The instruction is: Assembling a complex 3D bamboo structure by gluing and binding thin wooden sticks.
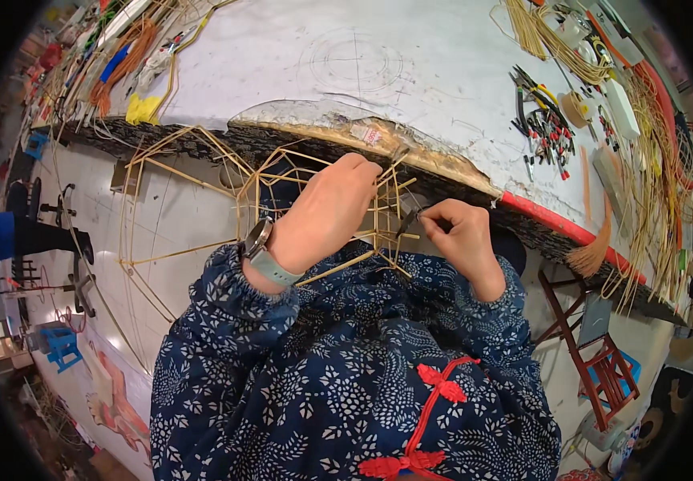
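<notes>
A frame of thin bamboo strips, joined into open angular cells, spans from the left to my lap below the table edge. My left hand, with a watch on its wrist, grips the frame's right end; its fingertips are partly hidden behind the hand. Beside that end, my right hand is closed in a pinch, thumb against forefinger. A thin dark strip shows at its fingertips, close to the bamboo joints; its kind is too small to tell.
The white worktable has a broken front edge and red edging. Pliers and small clips lie at right, near bundled strips. More strips are at far left. A folding chair stands below right.
</notes>
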A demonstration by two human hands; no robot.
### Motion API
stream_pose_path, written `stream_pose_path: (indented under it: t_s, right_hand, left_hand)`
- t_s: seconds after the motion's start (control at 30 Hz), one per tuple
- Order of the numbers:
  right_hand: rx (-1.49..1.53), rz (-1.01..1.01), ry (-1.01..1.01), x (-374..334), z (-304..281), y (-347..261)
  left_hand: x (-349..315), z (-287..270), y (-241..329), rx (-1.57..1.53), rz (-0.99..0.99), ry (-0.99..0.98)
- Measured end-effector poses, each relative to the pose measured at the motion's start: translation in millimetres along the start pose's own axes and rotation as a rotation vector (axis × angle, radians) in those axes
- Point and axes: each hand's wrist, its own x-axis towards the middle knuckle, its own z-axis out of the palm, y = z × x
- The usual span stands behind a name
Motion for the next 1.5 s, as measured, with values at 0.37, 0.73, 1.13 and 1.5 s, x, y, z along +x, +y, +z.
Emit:
stream_pose_path:
  t_s: [0.37,0.73,1.13,1.5]
  right_hand:
    - [0.133,-0.249,0.009,18.7,16.3,-10.7]
    - [0.131,-0.31,0.053,7.8,0.4,-6.8]
    - [-0.016,-0.423,0.105,12.4,-10.4,-13.3]
    - [-0.064,-0.288,0.034,12.2,-14.2,-15.4]
  left_hand:
    - [8.9,-6.3,17.3,-0.005,-0.191,-0.054]
    - [11.9,5.7,13.9,-0.22,-0.222,-0.014]
    - [12.5,-2.1,19.7,-0.576,-0.295,-0.13]
    - [8.3,-0.2,16.2,-0.503,-0.312,-0.03]
